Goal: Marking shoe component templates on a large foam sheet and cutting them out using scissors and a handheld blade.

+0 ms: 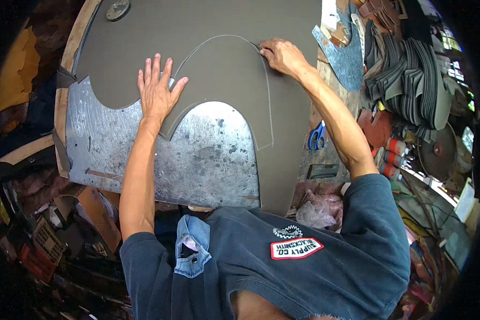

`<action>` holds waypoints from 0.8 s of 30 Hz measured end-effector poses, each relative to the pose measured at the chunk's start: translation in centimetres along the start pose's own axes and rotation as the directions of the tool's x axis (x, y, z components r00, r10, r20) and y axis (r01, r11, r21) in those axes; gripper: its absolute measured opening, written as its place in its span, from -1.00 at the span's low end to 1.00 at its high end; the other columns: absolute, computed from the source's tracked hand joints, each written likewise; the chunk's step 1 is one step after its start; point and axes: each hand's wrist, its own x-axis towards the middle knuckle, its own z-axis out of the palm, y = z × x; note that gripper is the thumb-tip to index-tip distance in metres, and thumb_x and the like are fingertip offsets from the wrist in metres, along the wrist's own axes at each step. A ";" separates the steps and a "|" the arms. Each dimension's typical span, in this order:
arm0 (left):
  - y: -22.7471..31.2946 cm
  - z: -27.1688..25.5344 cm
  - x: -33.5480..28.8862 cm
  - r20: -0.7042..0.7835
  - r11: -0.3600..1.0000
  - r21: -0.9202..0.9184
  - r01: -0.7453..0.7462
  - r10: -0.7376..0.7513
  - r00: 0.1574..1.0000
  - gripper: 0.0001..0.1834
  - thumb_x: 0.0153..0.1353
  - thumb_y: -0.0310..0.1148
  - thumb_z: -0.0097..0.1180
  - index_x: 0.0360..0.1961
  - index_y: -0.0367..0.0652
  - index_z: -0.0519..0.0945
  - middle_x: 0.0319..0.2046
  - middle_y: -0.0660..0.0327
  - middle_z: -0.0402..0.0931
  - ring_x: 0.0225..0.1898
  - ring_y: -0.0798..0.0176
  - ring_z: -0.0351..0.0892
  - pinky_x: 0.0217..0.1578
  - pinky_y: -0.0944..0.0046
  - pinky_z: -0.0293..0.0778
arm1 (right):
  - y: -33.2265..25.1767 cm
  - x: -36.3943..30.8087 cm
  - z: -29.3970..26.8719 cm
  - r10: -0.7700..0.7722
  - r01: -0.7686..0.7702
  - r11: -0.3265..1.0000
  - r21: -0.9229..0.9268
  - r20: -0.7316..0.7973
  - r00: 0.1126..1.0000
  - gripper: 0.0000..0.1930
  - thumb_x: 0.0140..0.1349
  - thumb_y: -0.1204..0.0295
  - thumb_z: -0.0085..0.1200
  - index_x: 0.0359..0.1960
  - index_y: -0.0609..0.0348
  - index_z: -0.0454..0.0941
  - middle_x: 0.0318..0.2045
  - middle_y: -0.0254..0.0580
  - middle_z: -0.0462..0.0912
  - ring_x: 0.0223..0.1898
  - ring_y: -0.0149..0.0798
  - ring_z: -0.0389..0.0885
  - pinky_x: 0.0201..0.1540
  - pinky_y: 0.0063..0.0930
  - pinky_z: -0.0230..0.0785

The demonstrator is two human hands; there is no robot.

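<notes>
A large grey-brown sheet (144,32), foam or rubber by its look, lies over a spotted metal plate (208,154). A curved arch-shaped line runs across the sheet; its left side and top look like a parted edge, while the right side is a pale drawn line. My left hand (159,95) lies flat with fingers spread, partly on the sheet at the arch's left side, beside a curved cut-out that bares the metal. At the arch's upper right, my right hand (284,56) is closed, fingertips down on the line. Whatever it grips is hidden by the fingers.
Blue-handled scissors (317,136) and a dark block (323,170) rest on the wood right of the sheet. Farther right are stacked dark curved pieces (410,80) and red-and-white containers (393,154). A round metal object (117,9) sits on the sheet's far left.
</notes>
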 end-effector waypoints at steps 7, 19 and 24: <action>0.0 -0.1 0.0 -0.003 1.000 -0.005 -0.006 0.006 1.000 -0.29 0.23 0.16 0.02 0.29 -0.02 0.34 0.40 0.05 0.04 0.43 -0.06 -0.09 0.36 -0.15 -0.17 | -1.9 -2.9 1.1 0.161 -0.157 0.985 0.070 -0.054 0.985 -0.68 0.25 0.31 -0.03 -0.11 0.27 0.60 -0.19 0.23 0.62 -0.08 0.19 0.58 0.02 -0.06 0.41; 1.6 -0.8 1.2 0.025 1.000 -0.013 0.023 -0.023 0.999 -0.35 0.24 0.08 0.03 0.26 -0.05 0.38 0.37 0.00 0.09 0.42 -0.09 -0.04 0.33 -0.19 -0.10 | -3.6 -6.8 2.0 0.376 -0.352 0.914 0.201 -0.091 0.922 -0.70 0.20 0.32 -0.01 -0.16 0.26 0.61 -0.22 0.26 0.62 -0.10 0.25 0.57 0.01 -0.01 0.40; 11.6 -0.1 6.2 0.034 0.855 -0.132 -0.502 0.510 0.859 -0.34 0.24 0.08 0.01 0.28 -0.04 0.34 0.37 0.12 0.12 0.42 0.04 -0.03 0.37 -0.13 -0.12 | -4.0 -6.3 1.9 0.392 -0.370 0.905 0.212 -0.072 0.917 -0.72 0.19 0.31 0.01 -0.24 0.26 0.64 -0.23 0.25 0.63 -0.10 0.23 0.58 0.01 -0.03 0.41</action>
